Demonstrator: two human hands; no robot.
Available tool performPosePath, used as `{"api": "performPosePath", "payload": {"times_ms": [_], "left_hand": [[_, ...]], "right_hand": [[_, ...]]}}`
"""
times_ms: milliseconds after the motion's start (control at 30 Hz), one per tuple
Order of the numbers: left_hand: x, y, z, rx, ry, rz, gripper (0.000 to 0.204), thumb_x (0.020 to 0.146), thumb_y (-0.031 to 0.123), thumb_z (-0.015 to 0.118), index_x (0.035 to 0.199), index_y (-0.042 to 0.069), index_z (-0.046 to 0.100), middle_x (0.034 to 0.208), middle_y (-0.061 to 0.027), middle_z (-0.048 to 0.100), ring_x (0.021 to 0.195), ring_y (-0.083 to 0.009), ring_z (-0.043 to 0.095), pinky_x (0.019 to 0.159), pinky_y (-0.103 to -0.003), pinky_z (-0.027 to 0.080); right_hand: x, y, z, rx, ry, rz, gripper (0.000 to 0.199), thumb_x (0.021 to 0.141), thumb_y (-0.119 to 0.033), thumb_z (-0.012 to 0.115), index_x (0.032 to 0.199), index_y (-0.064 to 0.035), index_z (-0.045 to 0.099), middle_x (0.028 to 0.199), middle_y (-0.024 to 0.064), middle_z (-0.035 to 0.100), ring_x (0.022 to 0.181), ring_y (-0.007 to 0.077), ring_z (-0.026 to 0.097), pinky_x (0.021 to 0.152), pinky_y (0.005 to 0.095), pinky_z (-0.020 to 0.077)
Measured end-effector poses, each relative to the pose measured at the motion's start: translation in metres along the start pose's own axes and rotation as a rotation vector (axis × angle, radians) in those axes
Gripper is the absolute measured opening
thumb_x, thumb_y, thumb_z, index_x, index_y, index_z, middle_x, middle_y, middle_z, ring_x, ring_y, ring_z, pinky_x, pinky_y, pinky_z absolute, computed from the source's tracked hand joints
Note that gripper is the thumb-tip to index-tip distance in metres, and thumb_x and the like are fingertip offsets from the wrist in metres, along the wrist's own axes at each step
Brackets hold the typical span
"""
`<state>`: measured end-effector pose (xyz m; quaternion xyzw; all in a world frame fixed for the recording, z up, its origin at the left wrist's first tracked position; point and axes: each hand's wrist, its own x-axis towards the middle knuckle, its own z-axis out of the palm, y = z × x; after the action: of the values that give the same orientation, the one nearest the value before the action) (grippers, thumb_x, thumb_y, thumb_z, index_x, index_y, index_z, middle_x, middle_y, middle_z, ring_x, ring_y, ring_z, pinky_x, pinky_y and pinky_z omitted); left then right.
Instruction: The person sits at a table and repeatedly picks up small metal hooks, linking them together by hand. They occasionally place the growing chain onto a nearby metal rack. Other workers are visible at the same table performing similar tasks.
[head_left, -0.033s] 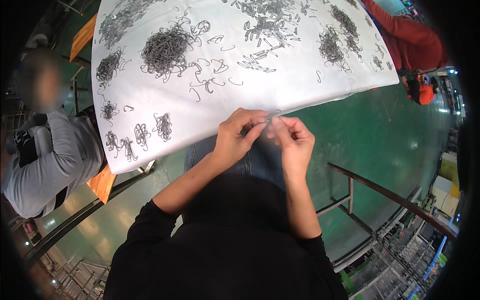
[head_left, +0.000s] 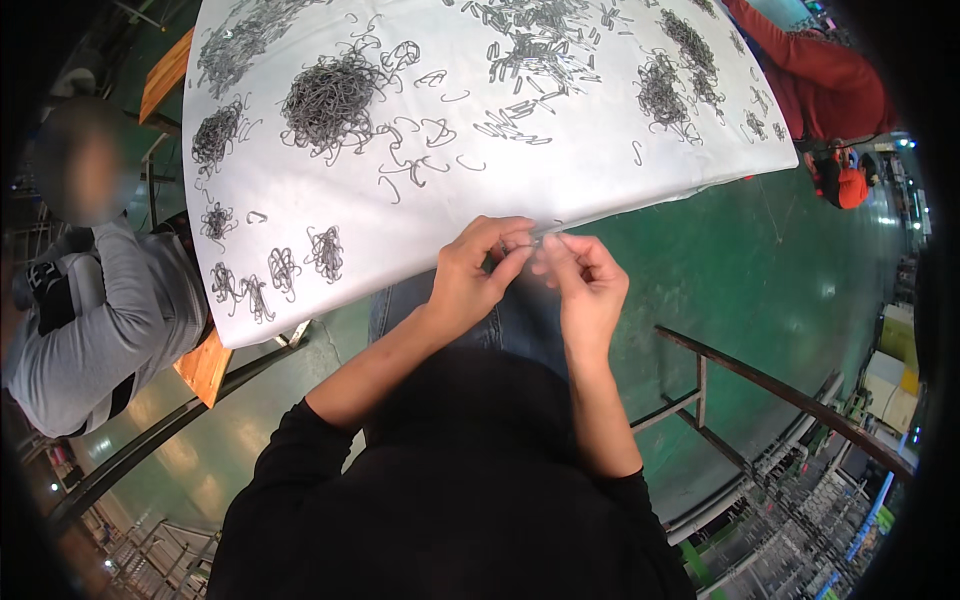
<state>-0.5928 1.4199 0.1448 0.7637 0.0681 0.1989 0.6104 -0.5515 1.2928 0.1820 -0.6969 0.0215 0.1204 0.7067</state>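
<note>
Just off the near edge of the white-covered table [head_left: 380, 262], my two hands meet fingertip to fingertip over my lap. Thumb and fingers of my left hand [head_left: 478, 268] are pinched on a small dark metal piece. My right hand [head_left: 590, 285] pinches a thin metal hook [head_left: 558, 224], whose curved end shows above the fingertips. Fingers hide most of both pieces, and I cannot tell whether they are joined. A big heap of dark wire hooks [head_left: 332, 102] lies beyond on the table, with loose hooks around it. Straighter oblong metal pieces [head_left: 530, 62] are scattered farther right.
Small hook clusters [head_left: 284, 270] line the left side of the table, and more piles [head_left: 662, 92] lie at right. A person in grey [head_left: 130, 310] sits at the left; a red sleeve [head_left: 825, 75] shows far right. A metal frame [head_left: 780, 390] stands right of me.
</note>
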Motion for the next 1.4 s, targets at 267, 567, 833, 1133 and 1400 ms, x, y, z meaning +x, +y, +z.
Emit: {"api": "performPosePath", "payload": {"times_ms": [267,567,833,1133,1400], "left_hand": [[0.088,-0.039,-0.01,0.447,0.022,0.313,0.016,0.078,0.009,0.071,0.094,0.006,0.069,0.095,-0.0096,0.065,0.088,-0.0251,0.057,0.079,-0.033,0.047],[0.136,-0.054,0.026,0.837,-0.204,0.286,0.014,0.074,0.012,0.073,0.087,0.008,0.068,0.098,-0.0081,0.061,0.096,-0.0287,0.053,0.084,-0.039,0.043],[0.069,-0.018,-0.001,-0.125,-0.11,-0.219,0.012,0.083,0.009,0.068,0.091,0.0,0.068,0.08,-0.005,0.068,0.071,-0.0102,0.062,0.065,-0.026,0.05],[0.035,0.02,-0.022,-0.204,-0.126,-0.418,0.01,0.084,0.007,0.069,0.092,0.001,0.068,0.084,-0.0021,0.068,0.075,-0.0056,0.06,0.07,-0.021,0.049],[0.022,0.02,-0.024,-0.107,-0.065,-0.33,0.01,0.083,0.008,0.07,0.09,0.0,0.068,0.084,-0.0029,0.069,0.074,-0.0071,0.06,0.069,-0.023,0.05]], "right_hand": [[0.0,0.017,-0.002,-0.012,0.032,-0.241,0.009,0.085,-0.004,0.068,0.087,0.0039,0.064,0.077,0.0074,0.067,0.068,0.0095,0.063,0.063,0.0208,0.0497],[-0.003,0.026,0.0,-0.036,0.014,-0.233,0.007,0.085,-0.003,0.068,0.085,0.0029,0.065,0.078,0.0067,0.068,0.065,0.0099,0.063,0.063,0.0215,0.0503],[-0.001,0.028,0.005,-0.173,-0.044,-0.305,0.007,0.084,-0.003,0.069,0.085,0.0024,0.066,0.074,0.006,0.066,0.064,0.0087,0.062,0.06,0.021,0.0484],[0.001,0.026,0.013,-0.239,-0.044,-0.383,0.007,0.082,-0.003,0.07,0.085,0.0021,0.065,0.073,0.0063,0.065,0.062,0.0099,0.06,0.059,0.0222,0.0478],[0.001,0.034,0.016,-0.392,-0.019,-0.504,0.009,0.079,0.0,0.071,0.084,0.0001,0.064,0.073,0.0077,0.064,0.059,0.0121,0.058,0.057,0.0242,0.0472]]}}
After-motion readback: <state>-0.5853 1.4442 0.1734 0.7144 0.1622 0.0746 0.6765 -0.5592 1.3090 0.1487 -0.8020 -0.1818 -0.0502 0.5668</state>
